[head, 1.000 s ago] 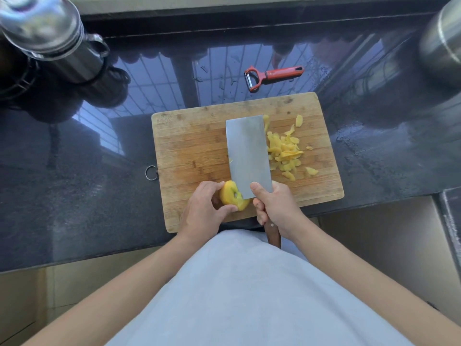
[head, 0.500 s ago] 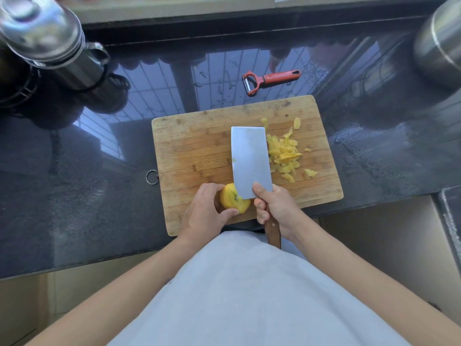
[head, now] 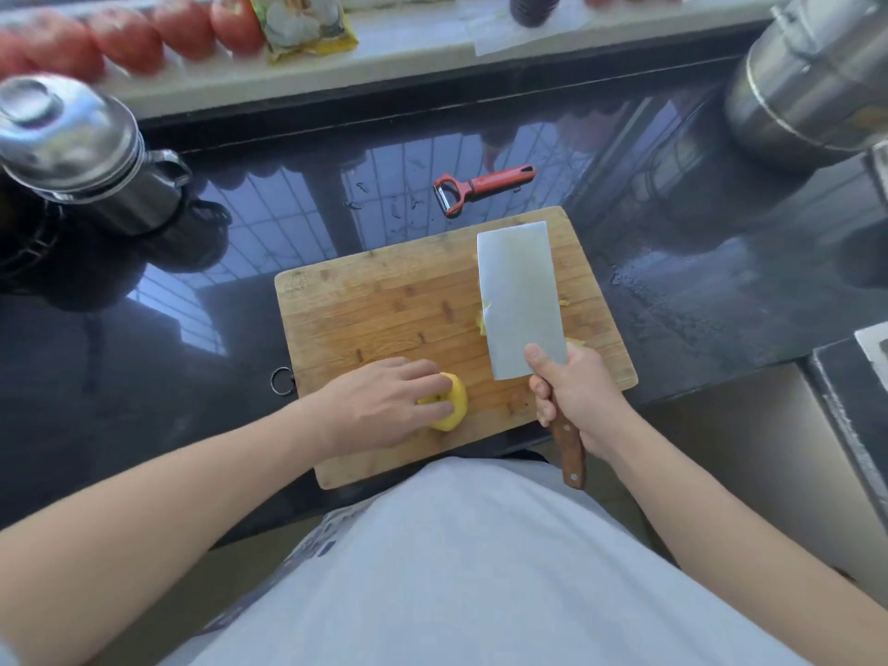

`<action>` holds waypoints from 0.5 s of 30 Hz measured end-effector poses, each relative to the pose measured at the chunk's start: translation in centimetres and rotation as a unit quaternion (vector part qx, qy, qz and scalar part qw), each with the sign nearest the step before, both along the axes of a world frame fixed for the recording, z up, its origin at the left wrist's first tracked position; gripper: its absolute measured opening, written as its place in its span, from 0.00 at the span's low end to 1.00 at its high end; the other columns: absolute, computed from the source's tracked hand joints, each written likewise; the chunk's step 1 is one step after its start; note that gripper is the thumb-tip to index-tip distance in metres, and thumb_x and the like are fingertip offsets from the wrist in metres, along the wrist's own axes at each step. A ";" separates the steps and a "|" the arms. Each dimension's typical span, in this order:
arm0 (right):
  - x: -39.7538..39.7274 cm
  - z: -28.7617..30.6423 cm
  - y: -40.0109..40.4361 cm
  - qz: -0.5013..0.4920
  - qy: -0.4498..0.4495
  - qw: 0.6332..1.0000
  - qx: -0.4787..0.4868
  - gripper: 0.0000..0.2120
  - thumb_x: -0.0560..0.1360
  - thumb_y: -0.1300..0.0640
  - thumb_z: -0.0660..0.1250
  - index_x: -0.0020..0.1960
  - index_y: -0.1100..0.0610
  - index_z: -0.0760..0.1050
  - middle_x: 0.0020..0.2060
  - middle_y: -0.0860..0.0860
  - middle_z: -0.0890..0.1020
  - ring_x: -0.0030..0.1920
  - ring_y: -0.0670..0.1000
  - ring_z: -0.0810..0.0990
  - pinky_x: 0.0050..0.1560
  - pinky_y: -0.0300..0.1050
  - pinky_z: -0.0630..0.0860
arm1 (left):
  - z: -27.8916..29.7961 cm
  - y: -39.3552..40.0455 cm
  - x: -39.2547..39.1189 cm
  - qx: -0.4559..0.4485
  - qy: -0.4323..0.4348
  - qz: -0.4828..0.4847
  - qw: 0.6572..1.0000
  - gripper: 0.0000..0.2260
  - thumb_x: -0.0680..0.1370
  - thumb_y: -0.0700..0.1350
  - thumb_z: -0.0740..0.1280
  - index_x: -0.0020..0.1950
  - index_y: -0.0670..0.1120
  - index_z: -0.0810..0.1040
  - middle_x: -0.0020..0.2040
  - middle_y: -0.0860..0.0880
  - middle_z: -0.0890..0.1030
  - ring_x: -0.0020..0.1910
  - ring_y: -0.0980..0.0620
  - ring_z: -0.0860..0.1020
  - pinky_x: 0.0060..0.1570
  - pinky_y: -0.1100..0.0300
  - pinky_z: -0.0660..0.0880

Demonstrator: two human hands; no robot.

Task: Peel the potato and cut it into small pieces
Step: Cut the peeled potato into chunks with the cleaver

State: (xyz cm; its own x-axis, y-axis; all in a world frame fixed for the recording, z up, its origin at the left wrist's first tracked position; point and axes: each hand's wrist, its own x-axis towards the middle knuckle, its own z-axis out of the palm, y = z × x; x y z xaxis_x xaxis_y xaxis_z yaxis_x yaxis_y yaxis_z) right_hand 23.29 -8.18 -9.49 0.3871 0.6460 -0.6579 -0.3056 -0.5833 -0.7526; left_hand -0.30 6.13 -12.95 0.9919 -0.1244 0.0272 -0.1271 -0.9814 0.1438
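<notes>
Risk of nicked left hand [head: 384,401] fingers, laid straight over the peeled yellow potato chunk [head: 451,407] near the wooden board's [head: 384,305] front edge, once the right-hand [head: 576,391]-clamped steel cleaver [head: 521,300] drops.

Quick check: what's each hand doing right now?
Left hand: open, straight fingers resting on the potato.
Right hand: closed around the cleaver handle, blade over the board.
</notes>
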 end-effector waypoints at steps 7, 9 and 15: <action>-1.2 0.0 -0.7 0.014 0.001 1.000 -0.003 0.08 0.83 0.54 0.65 0.54 0.59 0.76 0.29 0.53 0.70 0.23 0.51 0.65 0.26 0.44 0.67 | 1.7 0.2 3.0 -0.054 0.108 0.071 0.990 0.16 0.74 0.50 0.76 0.54 0.47 0.74 0.51 0.50 0.75 0.48 0.48 0.70 0.47 0.52 0.74; -1.3 0.0 -0.8 0.016 -0.002 1.000 -0.005 0.08 0.83 0.54 0.65 0.54 0.59 0.76 0.28 0.52 0.71 0.23 0.51 0.65 0.27 0.44 0.66 | 1.7 0.0 3.8 -0.065 0.160 0.112 0.979 0.13 0.77 0.50 0.74 0.56 0.47 0.74 0.53 0.50 0.74 0.50 0.49 0.69 0.50 0.52 0.73; -1.4 0.7 -0.5 0.012 -0.007 1.000 0.002 0.08 0.83 0.53 0.65 0.55 0.57 0.77 0.29 0.52 0.71 0.24 0.51 0.66 0.28 0.45 0.67 | 1.3 -1.8 3.4 -0.039 0.122 0.247 0.960 0.11 0.78 0.52 0.74 0.52 0.47 0.77 0.51 0.49 0.75 0.52 0.46 0.70 0.51 0.48 0.76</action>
State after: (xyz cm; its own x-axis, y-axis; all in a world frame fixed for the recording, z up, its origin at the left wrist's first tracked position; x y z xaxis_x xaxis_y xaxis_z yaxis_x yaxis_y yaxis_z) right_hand 21.85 -8.71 -8.84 0.3804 0.6581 -0.6498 -0.2818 -0.5868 -0.7592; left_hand 3.15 4.30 -11.69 0.9073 0.3564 -0.2232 0.3984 -0.8984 0.1847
